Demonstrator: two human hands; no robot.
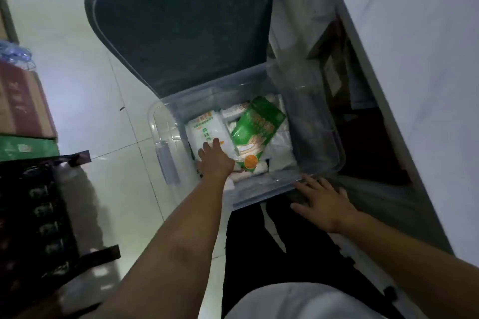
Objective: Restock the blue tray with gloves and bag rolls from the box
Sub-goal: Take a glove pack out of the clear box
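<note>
Clear box (321, 137): green packet (255, 127), white packet (204, 128), left hand (216, 160).

Pale floor tiles (85, 101) lay underfoot. At the left stood a red-brown carton (23, 103) on a green box (28, 147), with a black crate (33, 217) below and a white cabinet (414, 46) at right.

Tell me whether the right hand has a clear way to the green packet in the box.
Probably yes: the right hand hovers open by the box rim, the lid is up, and the green packet lies uncovered on top.
</note>
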